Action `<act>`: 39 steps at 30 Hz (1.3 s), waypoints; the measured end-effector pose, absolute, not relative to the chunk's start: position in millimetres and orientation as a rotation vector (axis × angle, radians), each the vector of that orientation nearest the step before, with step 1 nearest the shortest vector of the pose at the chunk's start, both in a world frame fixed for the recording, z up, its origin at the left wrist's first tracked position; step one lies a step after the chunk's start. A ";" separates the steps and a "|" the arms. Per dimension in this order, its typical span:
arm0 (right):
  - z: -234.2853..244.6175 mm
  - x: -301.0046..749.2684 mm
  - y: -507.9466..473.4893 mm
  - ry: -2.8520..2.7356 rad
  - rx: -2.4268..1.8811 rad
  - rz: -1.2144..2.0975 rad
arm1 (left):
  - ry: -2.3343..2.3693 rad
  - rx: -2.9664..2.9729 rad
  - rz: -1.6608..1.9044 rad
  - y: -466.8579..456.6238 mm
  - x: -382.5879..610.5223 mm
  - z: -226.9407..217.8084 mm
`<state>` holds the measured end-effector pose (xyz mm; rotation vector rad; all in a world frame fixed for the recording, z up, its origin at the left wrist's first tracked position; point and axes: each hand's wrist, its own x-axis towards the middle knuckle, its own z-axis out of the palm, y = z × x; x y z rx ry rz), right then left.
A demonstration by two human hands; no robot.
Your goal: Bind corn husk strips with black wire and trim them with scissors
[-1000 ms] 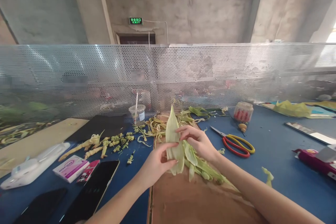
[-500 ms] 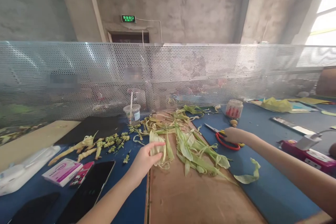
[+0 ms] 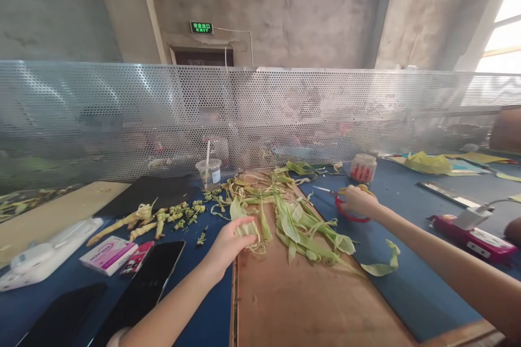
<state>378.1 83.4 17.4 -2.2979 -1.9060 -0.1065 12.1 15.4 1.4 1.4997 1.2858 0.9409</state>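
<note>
My left hand is closed on a bundle of pale green corn husk above the brown board, with thin strands hanging below the fingers. On the blue surface at the right, my right hand closes over the scissors, which have red handles. Their blades point left, and something yellow shows beside the fingers. Between the hands, a loose pile of long green husk strips covers part of the board. One curled strip lies nearer me on the right.
A lidded cup with a straw and a clear jar stand near the perforated metal screen. Knotted husk pieces, a pink-white box and a phone lie left. A magenta power strip sits right.
My right hand has shifted slightly up and closed further over the scissors, whose blades have turned a little. My left hand keeps its hold on the husk. The view has shifted slightly.
</note>
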 end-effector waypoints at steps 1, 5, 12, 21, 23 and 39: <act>23.6 372.9 82.5 -1.850 -2.299 -0.111 | 1.275 1.498 0.960 14.7 12.5 4.0; 45.7 338.5 73.1 -1.792 -2.137 0.004 | 1.270 1.524 1.056 14.0 11.9 17.3; 48.0 245.2 34.9 -1.770 -1.297 0.954 | 1.324 1.804 1.361 25.1 -10.2 34.1; 31.1 206.1 0.2 -1.321 -0.761 1.726 | 1.411 1.842 1.406 28.6 -17.8 33.7; 26.1 207.2 -5.6 -1.302 -0.698 1.825 | 1.374 1.844 1.367 26.1 -16.0 34.7; 1.3 187.0 -20.1 -1.514 -1.052 1.479 | 1.099 1.687 1.279 5.5 0.3 38.9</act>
